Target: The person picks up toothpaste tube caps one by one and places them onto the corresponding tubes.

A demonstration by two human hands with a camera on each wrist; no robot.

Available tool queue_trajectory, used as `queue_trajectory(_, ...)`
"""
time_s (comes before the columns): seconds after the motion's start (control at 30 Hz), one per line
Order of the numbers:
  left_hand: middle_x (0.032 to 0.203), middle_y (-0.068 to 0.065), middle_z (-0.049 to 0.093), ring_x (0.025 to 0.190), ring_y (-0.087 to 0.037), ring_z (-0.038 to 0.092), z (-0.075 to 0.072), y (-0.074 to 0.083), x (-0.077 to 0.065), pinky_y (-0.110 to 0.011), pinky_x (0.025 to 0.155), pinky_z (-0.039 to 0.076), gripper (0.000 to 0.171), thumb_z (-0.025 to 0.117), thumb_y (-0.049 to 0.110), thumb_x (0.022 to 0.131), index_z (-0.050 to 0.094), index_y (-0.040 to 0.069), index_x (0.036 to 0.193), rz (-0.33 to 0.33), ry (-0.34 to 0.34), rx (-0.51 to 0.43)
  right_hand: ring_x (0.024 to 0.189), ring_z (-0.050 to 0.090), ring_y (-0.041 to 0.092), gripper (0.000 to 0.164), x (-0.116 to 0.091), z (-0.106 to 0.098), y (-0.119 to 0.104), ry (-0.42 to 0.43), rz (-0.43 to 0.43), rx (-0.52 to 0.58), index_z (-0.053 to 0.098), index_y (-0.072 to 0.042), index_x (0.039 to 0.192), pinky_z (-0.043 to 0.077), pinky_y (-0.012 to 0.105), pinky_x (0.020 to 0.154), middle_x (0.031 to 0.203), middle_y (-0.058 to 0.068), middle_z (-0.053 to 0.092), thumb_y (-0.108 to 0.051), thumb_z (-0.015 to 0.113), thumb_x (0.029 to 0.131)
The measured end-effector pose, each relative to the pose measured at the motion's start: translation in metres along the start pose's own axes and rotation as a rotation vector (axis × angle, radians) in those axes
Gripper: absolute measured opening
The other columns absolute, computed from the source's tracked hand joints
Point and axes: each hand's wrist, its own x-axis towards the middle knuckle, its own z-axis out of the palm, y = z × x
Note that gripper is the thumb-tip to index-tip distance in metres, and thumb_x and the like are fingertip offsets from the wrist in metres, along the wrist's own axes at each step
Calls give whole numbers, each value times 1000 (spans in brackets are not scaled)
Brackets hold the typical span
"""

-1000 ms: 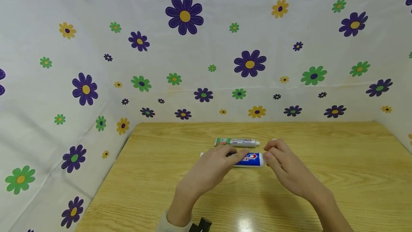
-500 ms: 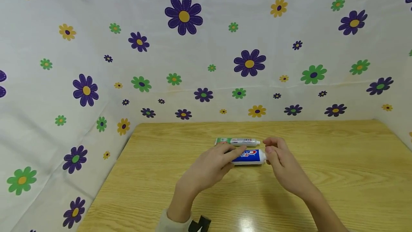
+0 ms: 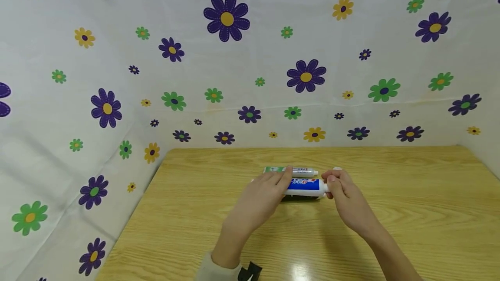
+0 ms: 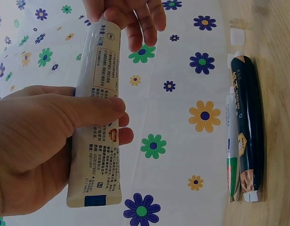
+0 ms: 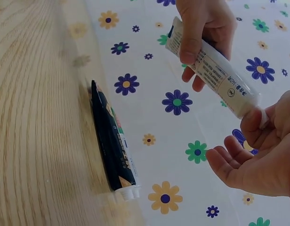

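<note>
A blue and white toothpaste tube is held up over the table, its printed white back facing the wrist cameras. My left hand grips it round the body, thumb across the printing. At the tube's right end, my right hand pinches the white cap between thumb and index finger, the other fingers loosely bent. Lower down lies a black toothpaste tube with a white cap, partly covered by the held one in the head view. Alongside it rests a slimmer green and white toothpaste tube.
The wooden table extends on both sides of the hands. A small white piece lies past the tubes' cap ends. Flower-printed white cloth hangs behind the table and at its sides.
Both hands have lifted the blue and white tube a little and tilted it, so the black tube now shows beneath it. The left hand's fingers now overlap the green and white tube in view.
</note>
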Motion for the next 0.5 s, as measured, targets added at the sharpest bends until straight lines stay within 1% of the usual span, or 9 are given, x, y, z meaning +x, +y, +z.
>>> queue_trajectory(0.1, 141, -8, 58, 128, -24, 56, 2, 1, 1, -38, 107, 45, 59, 60, 7, 99, 36, 5, 153, -4, -16, -6, 94, 48, 23, 40, 1, -4, 1, -12, 18, -16, 52, 2, 125, 38, 27, 75, 100, 10, 50, -28, 30, 110)
queue_trajectory(0.17, 142, -8, 57, 129, -24, 55, 2, 2, 2, -38, 107, 44, 59, 59, 12, 100, 35, 5, 154, -9, -32, -12, 95, 47, 23, 40, 1, -7, 1, -26, 25, -29, 53, 2, 124, 37, 29, 76, 99, 9, 50, -28, 30, 110)
queue_trajectory(0.2, 143, -8, 56, 130, -25, 54, 2, 2, 3, -38, 107, 44, 60, 59, 15, 101, 34, 6, 154, -9, -42, -16, 95, 47, 23, 40, 2, -8, 1, -35, 23, -34, 54, 3, 121, 37, 29, 76, 99, 9, 50, -27, 30, 110)
queue_trajectory(0.27, 144, -7, 54, 132, -25, 52, 3, 1, 3, -39, 109, 43, 60, 59, 20, 101, 35, 7, 154, -14, -71, -49, 94, 47, 22, 41, 2, -11, 1, -59, 18, -45, 56, 3, 118, 37, 30, 75, 98, 8, 49, -27, 30, 110)
queue_trajectory(0.33, 145, -6, 54, 132, -24, 52, 5, -1, 3, -40, 109, 43, 61, 60, 25, 100, 37, 10, 154, -16, -93, -106, 94, 47, 23, 41, 3, -13, 2, -86, 10, -46, 57, 3, 116, 37, 31, 75, 97, 8, 49, -27, 30, 110)
queue_trajectory(0.4, 143, -6, 55, 130, -24, 54, 7, -4, 1, -40, 107, 44, 60, 61, 28, 99, 39, 13, 153, -15, -111, -184, 94, 47, 23, 42, 3, -16, 3, -115, 5, -45, 57, 3, 118, 38, 31, 76, 98, 9, 50, -28, 31, 110)
queue_trajectory(0.5, 141, -7, 56, 126, -23, 56, 8, -12, -3, -40, 104, 47, 60, 63, 32, 98, 42, 15, 152, -19, -132, -319, 95, 48, 24, 44, 3, -23, 6, -152, 9, -33, 55, 3, 124, 42, 31, 79, 108, 11, 52, -30, 30, 111)
